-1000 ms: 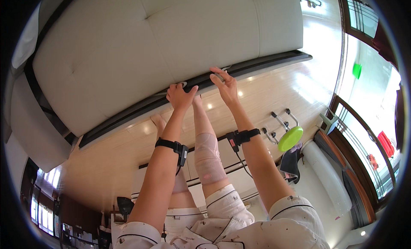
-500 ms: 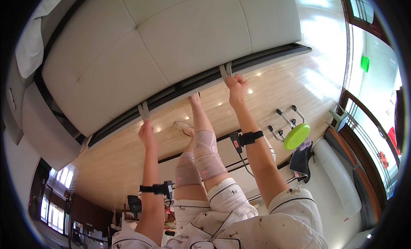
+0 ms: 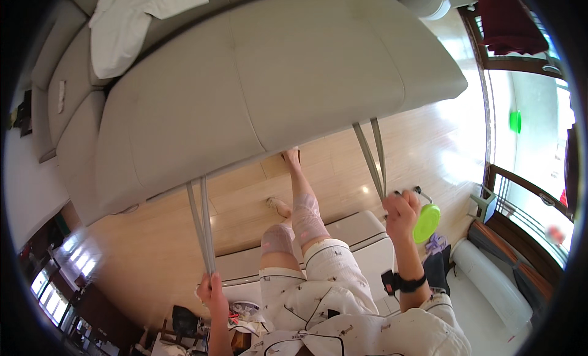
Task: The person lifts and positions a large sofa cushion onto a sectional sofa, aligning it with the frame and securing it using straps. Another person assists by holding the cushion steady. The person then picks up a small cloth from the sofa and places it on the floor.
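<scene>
left hand point(image 3: 212, 293) and right hand point(image 3: 402, 213), well apart, are clamped on gray straps point(image 3: 200, 224) from the gray sofa seat point(image 3: 306, 62) ahead; a lime-topped stool point(image 3: 427, 223) shows beside the right hand, white cloth point(image 3: 125, 28) beyond the seat.

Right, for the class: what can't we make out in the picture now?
In the head view:
Left strap: lower end hidden by the left grip.
Right strap: lower end hidden by the right grip.
Both straps: upper ends hidden by the grey padded seat.
Green stool: legs mostly hidden by its top and the right grip.
White cloth: cut off by the upper edge.
</scene>
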The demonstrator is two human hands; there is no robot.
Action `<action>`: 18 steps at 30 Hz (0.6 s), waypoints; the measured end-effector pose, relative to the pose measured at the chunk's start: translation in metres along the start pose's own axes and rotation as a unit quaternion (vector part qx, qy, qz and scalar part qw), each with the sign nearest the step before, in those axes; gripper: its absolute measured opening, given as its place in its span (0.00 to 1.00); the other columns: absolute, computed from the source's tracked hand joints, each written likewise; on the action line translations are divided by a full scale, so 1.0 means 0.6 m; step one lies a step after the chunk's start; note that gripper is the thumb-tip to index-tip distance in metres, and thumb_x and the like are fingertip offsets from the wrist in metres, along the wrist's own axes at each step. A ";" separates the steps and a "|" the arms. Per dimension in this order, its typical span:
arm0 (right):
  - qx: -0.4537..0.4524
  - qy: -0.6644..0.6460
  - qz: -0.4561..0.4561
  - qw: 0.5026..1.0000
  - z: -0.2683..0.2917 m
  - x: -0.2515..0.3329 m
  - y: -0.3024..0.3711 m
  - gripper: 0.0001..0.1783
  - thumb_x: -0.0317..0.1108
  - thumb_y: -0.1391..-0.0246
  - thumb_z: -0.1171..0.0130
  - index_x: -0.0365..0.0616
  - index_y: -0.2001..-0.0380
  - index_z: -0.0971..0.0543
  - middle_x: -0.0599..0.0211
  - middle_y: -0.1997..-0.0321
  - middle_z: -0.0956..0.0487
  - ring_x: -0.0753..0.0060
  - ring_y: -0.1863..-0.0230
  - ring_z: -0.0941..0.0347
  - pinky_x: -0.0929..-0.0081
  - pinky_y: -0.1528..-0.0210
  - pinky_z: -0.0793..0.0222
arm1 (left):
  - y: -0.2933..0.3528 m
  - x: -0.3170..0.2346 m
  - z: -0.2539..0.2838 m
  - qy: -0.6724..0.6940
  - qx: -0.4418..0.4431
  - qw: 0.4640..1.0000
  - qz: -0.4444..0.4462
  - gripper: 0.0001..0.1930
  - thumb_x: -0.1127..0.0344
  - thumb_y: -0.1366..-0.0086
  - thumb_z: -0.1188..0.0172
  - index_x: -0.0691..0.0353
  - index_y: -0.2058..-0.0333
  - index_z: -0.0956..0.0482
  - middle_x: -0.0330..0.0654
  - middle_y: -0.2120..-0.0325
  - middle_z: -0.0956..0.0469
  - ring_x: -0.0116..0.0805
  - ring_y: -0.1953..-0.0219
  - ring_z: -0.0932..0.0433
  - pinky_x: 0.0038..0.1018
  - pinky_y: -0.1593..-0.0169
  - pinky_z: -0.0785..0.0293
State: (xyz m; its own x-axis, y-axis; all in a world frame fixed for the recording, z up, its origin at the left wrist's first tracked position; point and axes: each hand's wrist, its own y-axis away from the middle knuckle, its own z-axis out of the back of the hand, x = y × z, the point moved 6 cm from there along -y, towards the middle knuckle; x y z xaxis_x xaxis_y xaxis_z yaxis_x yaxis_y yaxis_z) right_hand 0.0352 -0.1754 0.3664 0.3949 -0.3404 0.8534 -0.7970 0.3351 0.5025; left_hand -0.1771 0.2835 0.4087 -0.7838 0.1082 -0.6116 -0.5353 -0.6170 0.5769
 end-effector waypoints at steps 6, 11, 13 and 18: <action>-0.003 -0.017 0.031 0.999 0.059 0.084 0.130 0.23 0.14 0.56 0.51 0.51 0.89 0.49 0.79 0.89 0.47 0.84 0.85 0.54 0.77 0.81 0.62 | 0.126 -0.025 0.087 0.038 0.025 0.996 -0.075 0.19 0.71 0.37 0.42 0.64 0.84 0.40 0.31 0.85 0.44 0.19 0.79 0.45 0.27 0.76 0.51; -0.004 0.098 0.064 0.993 0.105 0.034 0.128 0.23 0.22 0.54 0.43 0.50 0.91 0.45 0.84 0.87 0.45 0.88 0.83 0.51 0.77 0.81 0.59 | 0.143 -0.005 0.081 -0.044 0.035 0.978 -0.200 0.17 0.70 0.39 0.40 0.68 0.83 0.34 0.39 0.87 0.40 0.26 0.82 0.41 0.31 0.77 0.47; 0.015 0.175 0.106 0.979 0.117 0.012 0.140 0.23 0.23 0.54 0.43 0.49 0.91 0.44 0.84 0.87 0.47 0.87 0.83 0.52 0.76 0.81 0.60 | 0.151 -0.001 0.076 -0.075 0.033 0.971 -0.224 0.17 0.69 0.40 0.39 0.68 0.84 0.33 0.42 0.87 0.39 0.29 0.82 0.40 0.32 0.77 0.47; 0.017 0.291 0.146 0.945 0.153 -0.021 0.162 0.22 0.24 0.55 0.42 0.44 0.90 0.44 0.80 0.87 0.49 0.86 0.82 0.53 0.74 0.81 0.60 | 0.161 0.068 0.046 -0.095 0.048 0.960 -0.257 0.18 0.69 0.40 0.39 0.68 0.84 0.35 0.43 0.88 0.40 0.30 0.82 0.40 0.32 0.77 0.47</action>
State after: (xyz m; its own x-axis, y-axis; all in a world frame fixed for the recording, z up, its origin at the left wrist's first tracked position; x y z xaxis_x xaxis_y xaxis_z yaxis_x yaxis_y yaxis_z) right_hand -0.0891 -0.2193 0.3918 0.3318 0.3073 0.8919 -0.9215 0.3078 0.2367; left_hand -0.2696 0.2498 0.4548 -0.4457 0.5255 -0.7247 -0.8868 -0.3698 0.2772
